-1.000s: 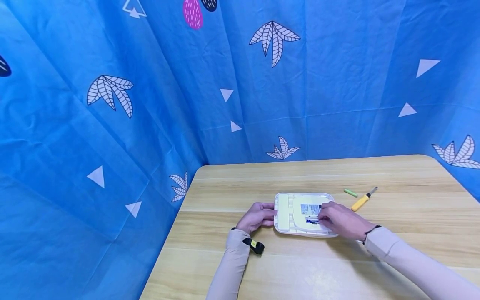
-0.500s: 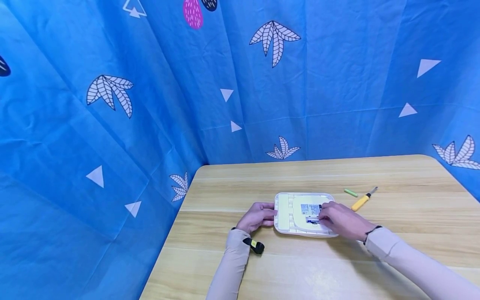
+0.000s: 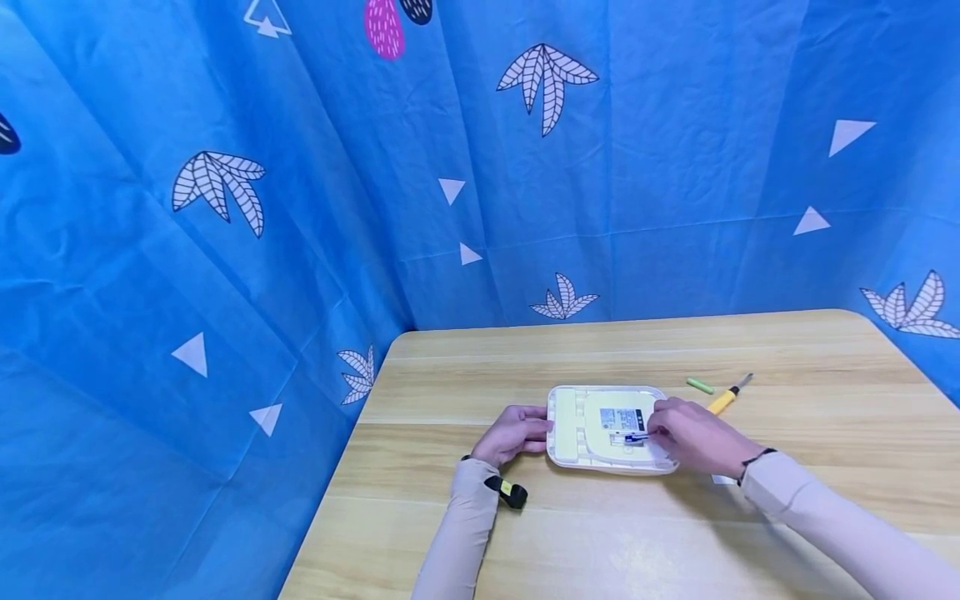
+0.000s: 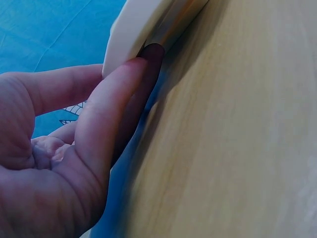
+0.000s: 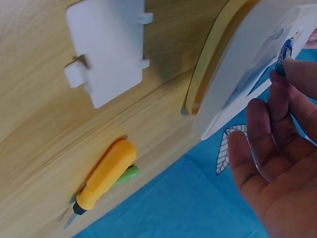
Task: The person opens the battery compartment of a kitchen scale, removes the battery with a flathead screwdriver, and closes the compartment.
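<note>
A white flat device (image 3: pixel 577 421) lies underside up on the wooden table (image 3: pixel 600 533), a printed label in its middle. My left hand (image 3: pixel 542 429) holds its left edge; the left wrist view shows the left hand (image 4: pixel 133 69) with a fingertip under the rim of the device (image 4: pixel 143 25) and another finger over it. My right hand (image 3: pixel 654 429) pinches a small blue battery (image 3: pixel 636 437) at the label side. In the right wrist view the battery (image 5: pixel 284 52) sits between the fingertips of the right hand (image 5: pixel 282 79) against the device (image 5: pixel 247 64).
A white clip-on cover (image 5: pixel 106 47) lies loose on the table beside my right wrist. A yellow-handled screwdriver (image 3: pixel 722 402) and a green battery (image 3: pixel 701 385) lie right of the device. Blue patterned cloth (image 3: pixel 300 208) walls in the back and left.
My right hand has shifted slightly right and back, the blue battery now shows at its fingertips, and the white cover peeks out by the wrist. The left hand has stayed put.
</note>
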